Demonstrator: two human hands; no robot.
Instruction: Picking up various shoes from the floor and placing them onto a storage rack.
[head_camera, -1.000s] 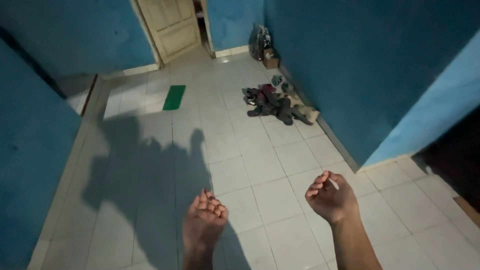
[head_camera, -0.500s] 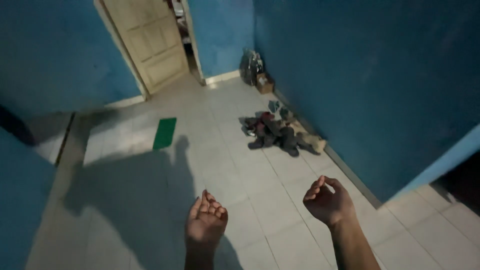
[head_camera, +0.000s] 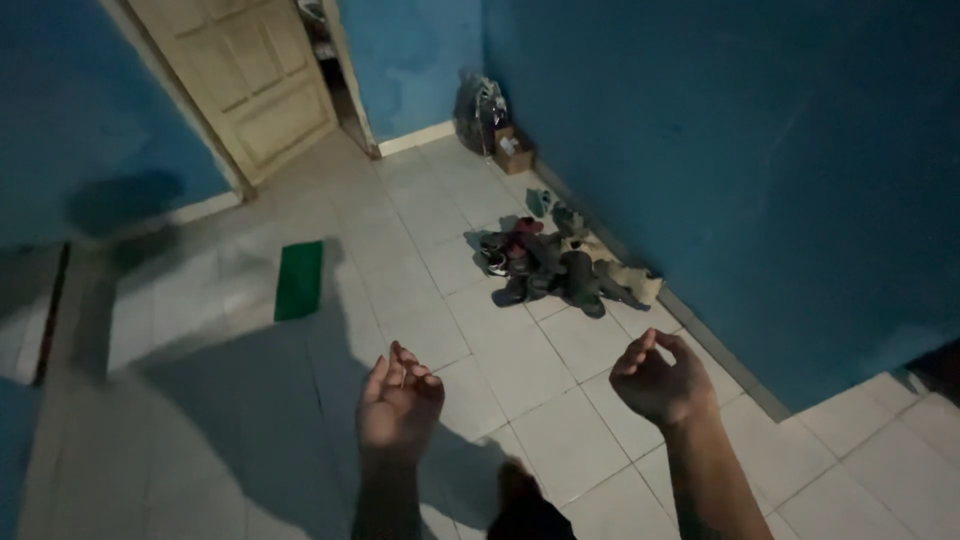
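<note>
Curling loosely, both empty hands, left hand (head_camera: 398, 405) and right hand (head_camera: 658, 378), hover over glossy square tiles (head_camera: 520, 370).

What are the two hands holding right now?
Nothing can be seen in either one. The left hand and the right hand are loosely curled and empty, raised above the white tiled floor.

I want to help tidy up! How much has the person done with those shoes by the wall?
Nothing looks done: the shoes lie in a jumbled heap on the tiled floor beside the blue wall. Nothing is in hand; the left hand and right hand are loosely curled and empty. The whole heap remains.
</note>
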